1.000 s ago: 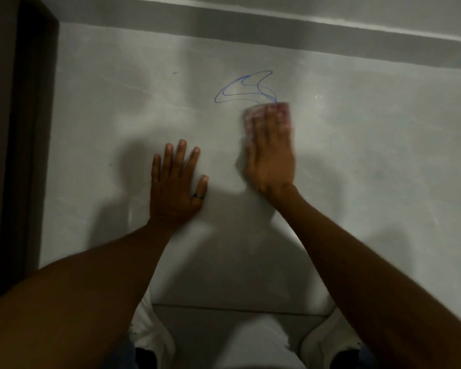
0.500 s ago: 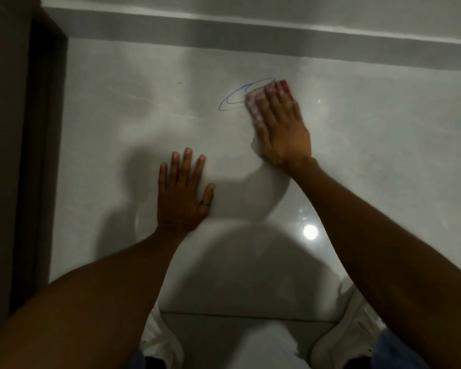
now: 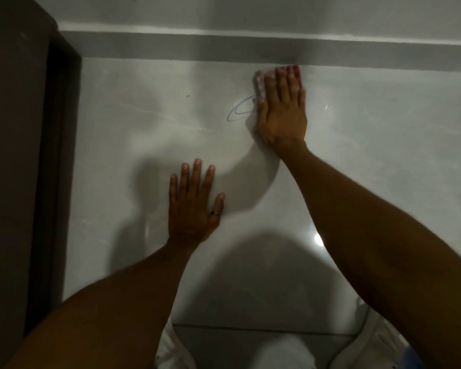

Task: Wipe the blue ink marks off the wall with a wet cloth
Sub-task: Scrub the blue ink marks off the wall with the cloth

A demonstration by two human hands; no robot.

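Observation:
A blue ink loop (image 3: 237, 111) shows on the glossy grey wall tile (image 3: 133, 129), its right part hidden under my right hand. My right hand (image 3: 281, 110) lies flat on the wall, pressing a red-and-white cloth (image 3: 261, 81) whose edge sticks out beyond the fingertips, close to the darker band above. Lower down and to the left, my left hand (image 3: 193, 206) rests flat on the tile with fingers spread and a ring on one finger; it holds nothing.
A dark door frame (image 3: 51, 169) runs down the left side. A grey band (image 3: 171, 47) crosses the wall above the tile. White shoes (image 3: 171, 347) and a tile joint (image 3: 250, 328) show at the bottom.
My right hand slid the cloth upward over the ink drawing, from below it to near the grey band. Less of the blue mark is visible. My left hand stayed planted.

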